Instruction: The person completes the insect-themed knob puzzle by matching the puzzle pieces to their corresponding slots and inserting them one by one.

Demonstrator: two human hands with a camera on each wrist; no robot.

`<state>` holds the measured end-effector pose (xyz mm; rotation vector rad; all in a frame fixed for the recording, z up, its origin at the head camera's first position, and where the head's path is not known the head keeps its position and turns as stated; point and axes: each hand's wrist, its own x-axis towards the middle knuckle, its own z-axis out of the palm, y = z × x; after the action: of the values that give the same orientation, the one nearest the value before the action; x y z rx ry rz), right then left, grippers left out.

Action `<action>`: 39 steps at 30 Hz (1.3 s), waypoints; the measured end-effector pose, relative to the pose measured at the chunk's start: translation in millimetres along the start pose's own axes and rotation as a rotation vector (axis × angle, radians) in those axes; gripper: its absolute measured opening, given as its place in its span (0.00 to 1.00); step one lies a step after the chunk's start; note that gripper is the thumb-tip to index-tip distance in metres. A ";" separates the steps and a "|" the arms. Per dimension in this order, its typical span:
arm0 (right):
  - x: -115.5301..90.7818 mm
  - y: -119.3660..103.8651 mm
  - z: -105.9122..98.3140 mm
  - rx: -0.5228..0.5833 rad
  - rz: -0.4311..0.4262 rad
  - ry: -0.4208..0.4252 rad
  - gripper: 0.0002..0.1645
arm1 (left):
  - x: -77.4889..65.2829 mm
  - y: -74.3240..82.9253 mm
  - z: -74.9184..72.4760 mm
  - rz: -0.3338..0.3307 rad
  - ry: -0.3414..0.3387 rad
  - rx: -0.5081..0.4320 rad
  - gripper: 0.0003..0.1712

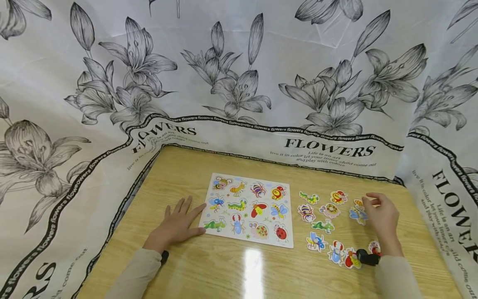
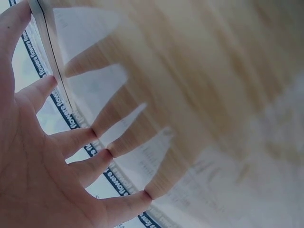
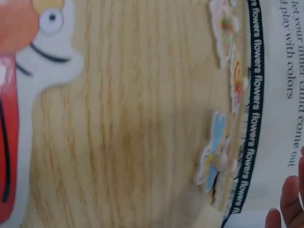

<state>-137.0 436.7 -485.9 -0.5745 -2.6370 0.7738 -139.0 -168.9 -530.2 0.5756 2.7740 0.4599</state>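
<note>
My left hand (image 1: 181,224) rests on the table with spread fingers, its thumb and index fingertip right at the left edge of the insect puzzle board (image 1: 239,245). In the left wrist view the fingertips (image 2: 128,206) meet the glossy surface. My right hand (image 1: 384,218) is above the right side of the table, fingers loosely bent, fingertips close by an orange-and-yellow insect piece (image 1: 359,203) that overlaps a blue-winged dragonfly piece (image 1: 358,216). Only the fingers (image 3: 289,202) enter the right wrist view, apart from the dragonfly piece (image 3: 216,156) with its knob; nothing shows between them.
Several loose insect pieces lie right of the board, among them a spider (image 1: 306,213), a caterpillar (image 1: 309,197), a snail (image 1: 330,210) and a stag beetle (image 1: 336,253). A ladybug piece (image 1: 374,248) is partly behind the right wrist. Flower-printed cloth (image 1: 239,83) encloses the table.
</note>
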 end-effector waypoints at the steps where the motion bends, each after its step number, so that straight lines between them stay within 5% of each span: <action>1: 2.3 2.8 0.7 -0.001 0.010 -0.007 0.22 | 0.0 0.0 -0.4 0.001 0.002 0.000 0.47; 18: 26.3 35.2 16.2 0.073 0.286 -0.127 0.29 | 0.5 1.5 -3.4 -0.010 -0.009 0.004 0.47; 39: 22.8 41.7 21.5 0.084 0.365 -0.183 0.33 | -0.7 3.7 -4.3 -0.006 -0.001 -0.013 0.47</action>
<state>-153.8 470.0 -522.2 -1.0243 -2.6796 1.0833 -138.5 -167.1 -524.9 0.5640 2.7688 0.4751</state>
